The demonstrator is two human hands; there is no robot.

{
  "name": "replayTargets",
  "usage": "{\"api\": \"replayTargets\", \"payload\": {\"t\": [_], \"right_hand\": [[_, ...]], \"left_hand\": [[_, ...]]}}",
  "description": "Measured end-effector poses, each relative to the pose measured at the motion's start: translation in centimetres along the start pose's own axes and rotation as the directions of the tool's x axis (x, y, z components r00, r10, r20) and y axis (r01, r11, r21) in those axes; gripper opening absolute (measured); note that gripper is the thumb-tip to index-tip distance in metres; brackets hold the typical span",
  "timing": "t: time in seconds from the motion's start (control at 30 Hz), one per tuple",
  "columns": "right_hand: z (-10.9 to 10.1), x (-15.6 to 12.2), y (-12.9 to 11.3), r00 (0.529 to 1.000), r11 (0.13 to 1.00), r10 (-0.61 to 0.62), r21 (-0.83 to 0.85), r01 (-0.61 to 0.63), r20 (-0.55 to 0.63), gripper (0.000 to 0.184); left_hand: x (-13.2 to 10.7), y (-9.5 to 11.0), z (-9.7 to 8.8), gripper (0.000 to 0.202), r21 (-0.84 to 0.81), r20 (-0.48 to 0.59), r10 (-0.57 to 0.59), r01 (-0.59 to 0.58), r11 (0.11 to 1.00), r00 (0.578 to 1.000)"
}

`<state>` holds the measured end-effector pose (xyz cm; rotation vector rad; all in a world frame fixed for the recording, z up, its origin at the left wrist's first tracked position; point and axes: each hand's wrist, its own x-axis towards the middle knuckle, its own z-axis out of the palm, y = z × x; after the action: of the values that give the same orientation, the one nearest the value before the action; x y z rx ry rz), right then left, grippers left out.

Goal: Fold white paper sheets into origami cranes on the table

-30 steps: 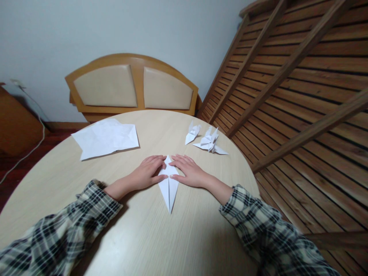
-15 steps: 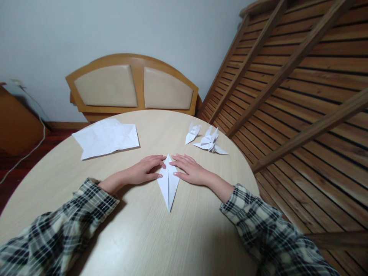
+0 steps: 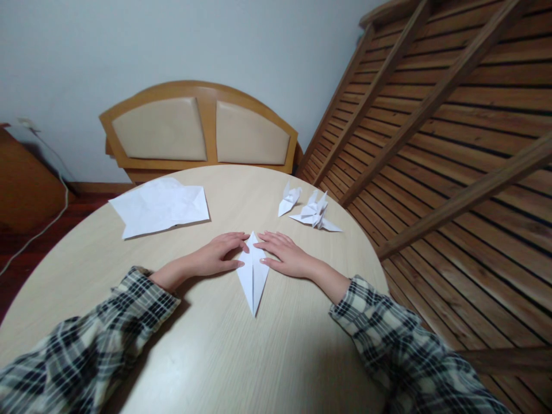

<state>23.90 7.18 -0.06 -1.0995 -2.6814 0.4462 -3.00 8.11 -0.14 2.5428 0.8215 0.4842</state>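
Observation:
A white folded paper diamond lies flat on the table with a slit down its middle and its long point towards me. My left hand rests along its upper left edge, thumb and fingertips on the paper. On the upper right edge lies my right hand, its fingers stretched out and its thumb on the paper. Both hands are open, fingers apart, touching the diamond from either side. Its far tip shows between the fingertips.
Several white sheets lie at the left of the round wooden table. Folded paper cranes stand at the back right, one crane slightly apart. A slatted wooden frame leans close to the table's right edge.

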Motion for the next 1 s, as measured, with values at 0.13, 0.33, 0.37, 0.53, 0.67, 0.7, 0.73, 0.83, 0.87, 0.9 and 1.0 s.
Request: {"api": "replayTargets", "payload": {"t": [0.13, 0.33, 0.37, 0.53, 0.67, 0.7, 0.73, 0.83, 0.87, 0.9, 1.0], "right_hand": [[0.22, 0.05, 0.41, 0.999, 0.999, -0.007, 0.043, 0.009, -0.052, 0.046], [0.29, 0.17, 0.64, 0.99, 0.998, -0.036, 0.053, 0.044, -0.138, 0.031], [0.32, 0.19, 0.63, 0.986, 0.998, -0.036, 0.053, 0.045, -0.162, 0.029], [0.42, 0.21, 0.39, 0.962, 0.997, -0.063, 0.015, 0.07, -0.267, 0.029], [0.12, 0.07, 0.04, 0.959, 0.987, -0.15, 0.021, 0.159, -0.24, 0.029], [0.01, 0.04, -0.04, 0.958, 0.982, -0.175, 0.029, 0.186, -0.228, 0.027], [-0.09, 0.01, -0.1, 0.956, 0.977, -0.196, 0.039, 0.21, -0.22, 0.026], [-0.28, -0.01, -0.22, 0.95, 0.968, -0.225, 0.06, 0.242, -0.216, 0.022], [-0.31, -0.01, -0.25, 0.951, 0.969, -0.223, 0.062, 0.241, -0.216, 0.021], [-0.33, 0.0, -0.27, 0.952, 0.97, -0.218, 0.063, 0.236, -0.214, 0.019], [-0.35, 0.02, -0.34, 0.963, 0.976, -0.194, 0.061, 0.208, -0.189, 0.016]], "left_hand": [[-0.09, 0.23, 0.06, 0.03, 0.01, -0.024, -0.007, 0.007, 1.0, 1.0], [-0.19, 0.8, 0.15, 0.02, 0.026, -0.08, 0.006, -0.004, 1.0, 0.997], [-0.2, 0.8, 0.22, 0.02, 0.032, -0.095, -0.002, 0.005, 0.999, 0.995], [-0.21, 0.44, 0.6, 0.021, 0.058, -0.158, -0.024, 0.034, 0.998, 0.987], [-0.16, 0.46, 0.49, 0.025, 0.087, -0.162, -0.015, 0.03, 0.996, 0.987], [-0.16, 0.55, 0.4, 0.026, 0.092, -0.157, -0.018, 0.033, 0.995, 0.987], [-0.17, 0.64, 0.31, 0.026, 0.099, -0.148, -0.019, 0.034, 0.995, 0.989], [-0.27, 0.82, 0.1, 0.034, 0.129, -0.101, 0.003, 0.01, 0.992, 0.995], [-0.32, 0.81, 0.09, 0.04, 0.138, -0.083, 0.015, -0.003, 0.99, 0.996], [-0.37, 0.77, 0.11, 0.045, 0.144, -0.069, 0.024, -0.014, 0.989, 0.997], [-0.48, 0.55, 0.24, 0.051, 0.143, -0.061, 0.034, -0.025, 0.989, 0.998]]}}
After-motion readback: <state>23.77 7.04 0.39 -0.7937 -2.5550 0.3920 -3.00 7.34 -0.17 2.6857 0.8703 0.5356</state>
